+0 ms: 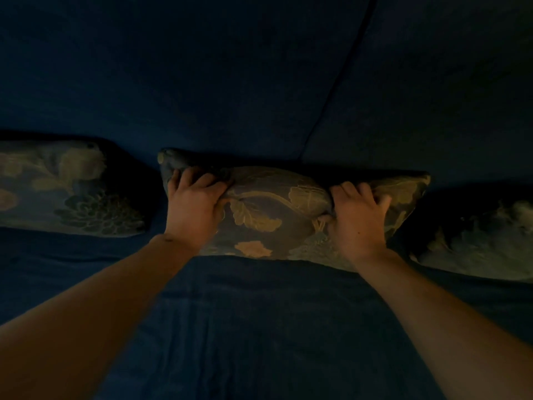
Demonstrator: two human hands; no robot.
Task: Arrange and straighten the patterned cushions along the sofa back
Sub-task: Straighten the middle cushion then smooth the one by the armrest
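Note:
The light is dim. A floral patterned cushion [274, 215] stands in the middle against the dark blue sofa back [230, 82]. My left hand [194, 206] grips its upper left part, fingers curled over the top edge. My right hand [359, 217] grips its upper right part, pinching the fabric. A second patterned cushion [66, 189] leans at the left. A third patterned cushion [476, 241] lies at the right, partly in shadow and cut by the frame edge.
The dark blue sofa seat [259, 327] stretches below the cushions under my forearms. A seam [337, 85] between two back sections runs diagonally down to the middle cushion's top. Gaps separate the three cushions.

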